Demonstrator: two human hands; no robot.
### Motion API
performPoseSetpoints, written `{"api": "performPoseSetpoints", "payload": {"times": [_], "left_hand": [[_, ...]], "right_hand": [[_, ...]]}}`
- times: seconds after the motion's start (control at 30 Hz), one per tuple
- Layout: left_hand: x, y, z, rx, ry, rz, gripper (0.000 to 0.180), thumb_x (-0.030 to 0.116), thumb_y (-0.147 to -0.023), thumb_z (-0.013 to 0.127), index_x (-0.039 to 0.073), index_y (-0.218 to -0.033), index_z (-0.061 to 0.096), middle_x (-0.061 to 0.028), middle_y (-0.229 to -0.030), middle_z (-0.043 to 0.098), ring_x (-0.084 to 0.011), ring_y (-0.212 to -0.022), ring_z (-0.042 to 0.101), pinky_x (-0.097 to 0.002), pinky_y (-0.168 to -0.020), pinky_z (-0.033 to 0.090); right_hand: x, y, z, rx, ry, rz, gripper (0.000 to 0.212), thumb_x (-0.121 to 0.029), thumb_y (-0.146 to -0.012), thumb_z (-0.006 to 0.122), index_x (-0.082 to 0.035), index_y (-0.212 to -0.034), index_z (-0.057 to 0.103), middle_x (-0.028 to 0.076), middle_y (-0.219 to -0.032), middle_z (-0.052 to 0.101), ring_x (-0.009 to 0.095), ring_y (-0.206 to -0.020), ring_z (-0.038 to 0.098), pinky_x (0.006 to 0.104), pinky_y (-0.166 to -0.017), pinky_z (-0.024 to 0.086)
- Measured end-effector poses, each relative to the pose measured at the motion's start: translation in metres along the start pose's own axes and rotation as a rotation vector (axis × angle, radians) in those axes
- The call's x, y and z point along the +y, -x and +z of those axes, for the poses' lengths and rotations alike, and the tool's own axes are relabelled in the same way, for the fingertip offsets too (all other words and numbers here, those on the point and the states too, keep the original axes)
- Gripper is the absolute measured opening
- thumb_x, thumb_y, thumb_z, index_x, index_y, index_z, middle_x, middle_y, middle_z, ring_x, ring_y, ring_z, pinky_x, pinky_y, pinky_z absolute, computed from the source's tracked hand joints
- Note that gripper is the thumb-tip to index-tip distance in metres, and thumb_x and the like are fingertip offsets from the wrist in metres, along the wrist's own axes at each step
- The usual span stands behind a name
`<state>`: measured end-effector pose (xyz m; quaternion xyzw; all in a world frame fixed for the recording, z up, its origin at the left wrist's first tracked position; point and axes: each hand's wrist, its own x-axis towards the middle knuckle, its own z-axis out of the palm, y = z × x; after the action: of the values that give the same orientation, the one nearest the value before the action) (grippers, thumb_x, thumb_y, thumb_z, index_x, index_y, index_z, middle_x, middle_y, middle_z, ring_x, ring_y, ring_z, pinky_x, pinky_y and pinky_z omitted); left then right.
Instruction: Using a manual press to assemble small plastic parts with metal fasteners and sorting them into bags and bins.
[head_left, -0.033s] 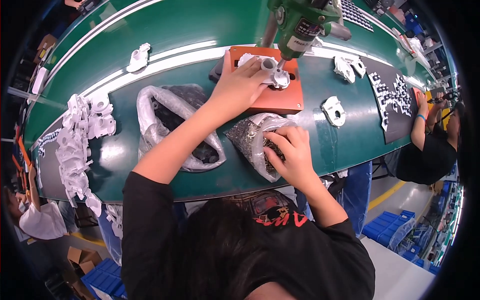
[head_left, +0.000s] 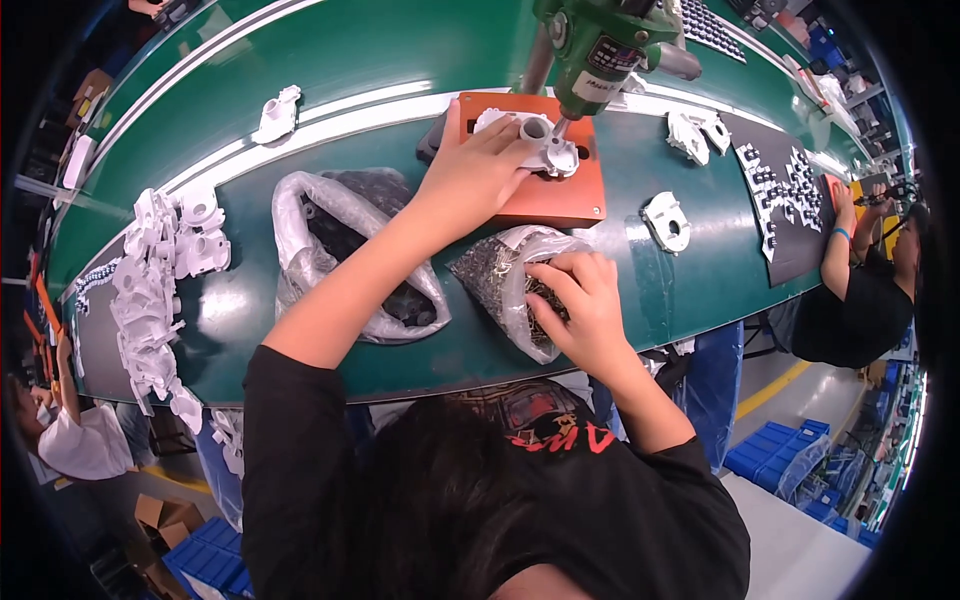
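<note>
My left hand (head_left: 480,175) lies over a white cast housing (head_left: 562,158), its fingers gripping the part on an orange fixture block (head_left: 560,204). The tip of a green press-like machine (head_left: 600,60) comes down beside the housing's round collar. At the mouth of a clear plastic bag of small metal screws (head_left: 512,300), my right hand (head_left: 588,305) is bent, with thumb and index fingertips apart and no screw visible between them. A larger clear bag of black parts (head_left: 400,310) stands under my left forearm.
White housings (head_left: 150,290) are heaped at the left. Single housings lie at the far left (head_left: 278,115) and right (head_left: 667,222). Dark boards with black-and-white pieces (head_left: 785,200) lie at the right near a co-worker (head_left: 850,300). Blue crates (head_left: 775,450) stand on the floor.
</note>
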<state>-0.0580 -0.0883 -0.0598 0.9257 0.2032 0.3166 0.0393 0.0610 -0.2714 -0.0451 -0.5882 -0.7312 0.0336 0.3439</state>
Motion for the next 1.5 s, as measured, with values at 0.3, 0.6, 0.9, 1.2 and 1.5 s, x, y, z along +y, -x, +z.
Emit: {"api": "performPoseSetpoints", "payload": {"times": [0.3, 0.6, 0.9, 1.2, 1.5], "left_hand": [[-0.021, -0.006, -0.004, -0.090, 0.189, -0.010, 0.027, 0.025, -0.081, 0.062, 0.007, -0.101, 0.059, -0.0097, -0.122, 0.052, -0.0312, -0.119, 0.045, -0.0484, -0.105, 0.027], [-0.033, -0.016, -0.016, -0.218, 0.167, 0.139, 0.030, 0.027, -0.084, 0.060, 0.008, -0.106, 0.058, -0.0126, -0.126, 0.052, -0.0237, -0.120, 0.047, -0.0414, -0.102, 0.030], [-0.032, -0.019, -0.022, -0.225, 0.108, 0.213, 0.023, 0.023, -0.088, 0.054, 0.008, -0.104, 0.060, -0.0147, -0.123, 0.055, -0.0263, -0.121, 0.047, -0.0406, -0.103, 0.031], [-0.028, -0.017, -0.023, -0.356, 0.213, 0.042, 0.024, 0.027, -0.087, 0.055, 0.009, -0.103, 0.062, -0.0136, -0.124, 0.055, -0.0274, -0.119, 0.048, -0.0420, -0.104, 0.031], [-0.012, 0.022, -0.065, -0.047, 0.178, -0.064, 0.022, 0.025, -0.085, 0.058, 0.008, -0.099, 0.062, -0.0128, -0.102, 0.062, -0.0293, -0.101, 0.056, -0.0409, -0.093, 0.038]], "right_hand": [[0.000, 0.001, 0.002, 0.023, -0.019, -0.007, 0.032, -0.010, -0.069, 0.071, -0.009, -0.100, 0.064, 0.005, -0.090, 0.054, 0.025, -0.082, 0.048, 0.0356, -0.074, 0.035], [0.001, 0.002, 0.001, 0.043, -0.013, -0.011, 0.031, -0.011, -0.069, 0.071, -0.009, -0.099, 0.064, 0.005, -0.090, 0.055, 0.025, -0.082, 0.048, 0.0358, -0.074, 0.036], [0.000, 0.001, 0.000, 0.028, -0.013, 0.006, 0.031, -0.010, -0.070, 0.071, -0.009, -0.100, 0.064, 0.005, -0.091, 0.055, 0.025, -0.083, 0.048, 0.0360, -0.075, 0.036], [-0.001, 0.003, 0.003, 0.044, -0.007, -0.001, 0.031, -0.010, -0.070, 0.070, -0.009, -0.100, 0.064, 0.005, -0.091, 0.055, 0.025, -0.084, 0.048, 0.0359, -0.075, 0.036], [-0.002, 0.002, 0.003, 0.041, -0.005, 0.011, 0.024, -0.007, -0.070, 0.069, -0.009, -0.094, 0.064, 0.005, -0.090, 0.055, 0.024, -0.083, 0.050, 0.0352, -0.074, 0.035]]}}
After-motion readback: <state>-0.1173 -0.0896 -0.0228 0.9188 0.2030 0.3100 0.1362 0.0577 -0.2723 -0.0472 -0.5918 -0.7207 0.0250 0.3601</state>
